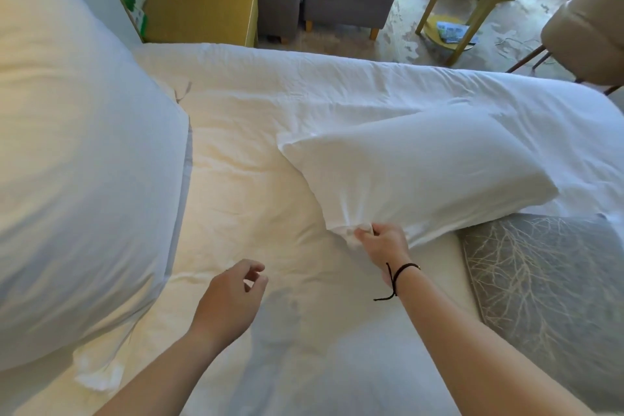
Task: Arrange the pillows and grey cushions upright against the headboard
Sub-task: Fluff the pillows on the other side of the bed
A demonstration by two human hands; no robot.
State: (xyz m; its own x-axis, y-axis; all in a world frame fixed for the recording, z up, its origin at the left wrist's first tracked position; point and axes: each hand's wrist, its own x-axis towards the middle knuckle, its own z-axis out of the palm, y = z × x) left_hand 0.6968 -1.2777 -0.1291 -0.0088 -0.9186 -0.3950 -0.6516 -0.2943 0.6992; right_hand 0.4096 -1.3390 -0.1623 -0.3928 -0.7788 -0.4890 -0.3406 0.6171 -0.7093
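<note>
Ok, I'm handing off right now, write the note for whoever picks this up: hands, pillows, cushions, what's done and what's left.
Right hand: grips the near corner of the white pillow, which lies across the middle of the bed.
Left hand: free, fingers loosely curled above the sheet.
Second white pillow: large at the left edge of view, seemingly already placed.
Grey cushion: lying on the bed at right, partly under the held pillow.
Left to do: stand the held pillow beside the first, then set the grey cushion upright. Headboard not in view.
</note>
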